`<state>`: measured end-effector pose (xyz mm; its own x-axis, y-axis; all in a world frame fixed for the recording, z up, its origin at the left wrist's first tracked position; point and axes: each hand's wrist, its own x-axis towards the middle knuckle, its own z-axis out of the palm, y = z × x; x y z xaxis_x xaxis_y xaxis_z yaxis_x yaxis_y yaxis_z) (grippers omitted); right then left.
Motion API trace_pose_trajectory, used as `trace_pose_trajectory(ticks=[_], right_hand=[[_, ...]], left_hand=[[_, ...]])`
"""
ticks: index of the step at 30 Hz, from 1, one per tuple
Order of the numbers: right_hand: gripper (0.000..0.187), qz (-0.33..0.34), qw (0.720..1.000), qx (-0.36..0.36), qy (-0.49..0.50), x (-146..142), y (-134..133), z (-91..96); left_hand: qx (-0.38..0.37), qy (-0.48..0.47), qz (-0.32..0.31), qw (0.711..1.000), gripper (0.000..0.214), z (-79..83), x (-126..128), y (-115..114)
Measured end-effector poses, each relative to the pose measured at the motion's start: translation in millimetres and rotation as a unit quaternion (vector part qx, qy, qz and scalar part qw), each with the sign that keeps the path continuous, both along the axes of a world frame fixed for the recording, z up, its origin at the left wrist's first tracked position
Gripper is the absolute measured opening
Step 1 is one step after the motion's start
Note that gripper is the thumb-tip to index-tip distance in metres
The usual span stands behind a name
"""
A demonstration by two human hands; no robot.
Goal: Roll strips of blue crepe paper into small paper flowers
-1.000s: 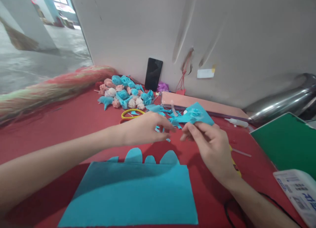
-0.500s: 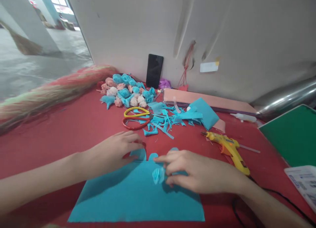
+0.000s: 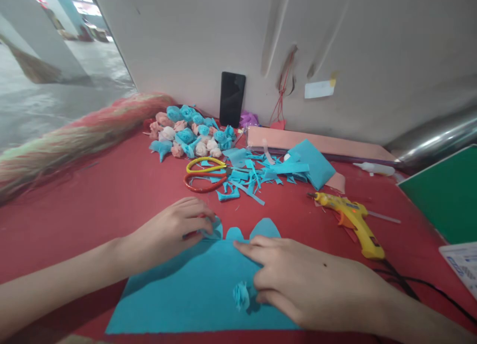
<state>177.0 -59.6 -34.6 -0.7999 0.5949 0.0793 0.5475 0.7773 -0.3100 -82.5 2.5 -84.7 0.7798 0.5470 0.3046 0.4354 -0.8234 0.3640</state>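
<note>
The left hand [image 3: 175, 225] has come down to the blue sheet [image 3: 179, 294] and pinches a petal [image 3: 218, 228] at its far edge; the right hand [image 3: 288, 277], also lowered, holds a flower [image 3: 241, 295] over the sheet, so work seems centred there

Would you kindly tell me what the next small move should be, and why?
Probably lift the rounded blue piece with the left hand, as its fingers are at that piece, while the right hand holds the blue paper flower, index finger at the blue sheet's far edge.
</note>
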Motion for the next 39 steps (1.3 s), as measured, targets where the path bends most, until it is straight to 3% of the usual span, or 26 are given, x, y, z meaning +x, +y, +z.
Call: trace_pose_trajectory(ticks=[3,9,14,19,29,33,39], right_hand=[[0.022,0.052,0.993,-0.04,-0.099,-0.5,1.9,2.1],[0.033,0.064,0.981,-0.134,-0.126,-1.8,7.6,9.0],[0.037,0.055,0.975,-0.164,-0.137,-1.3,6.5,9.0],[0.036,0.057,0.978,-0.149,-0.136,-2.0,2.7,6.2],[0.022,0.054,0.964,-0.126,-0.227,-19.9,-2.5,17.5],[0.016,0.055,0.958,-0.125,-0.251,-25.9,-5.6,7.8],[0.014,0.007,0.98,-0.076,-0.186,-21.8,-18.4,-14.6]], left_hand=[[0.012,-0.011,-0.013,1.0,0.026,0.0,0.3,-0.2],[0.051,-0.034,-0.035,0.997,0.024,-3.2,-2.4,0.0],[0.064,-0.034,-0.044,0.996,0.021,-4.5,-3.0,0.4],[0.065,-0.038,-0.045,0.996,0.022,-5.1,-1.8,1.8],[0.03,0.004,-0.024,0.999,0.015,-0.5,-1.7,-1.4],[0.023,0.003,-0.013,1.0,0.015,0.0,-1.8,-2.1],[0.012,-0.018,-0.027,0.999,0.02,7.7,6.1,-1.5]])
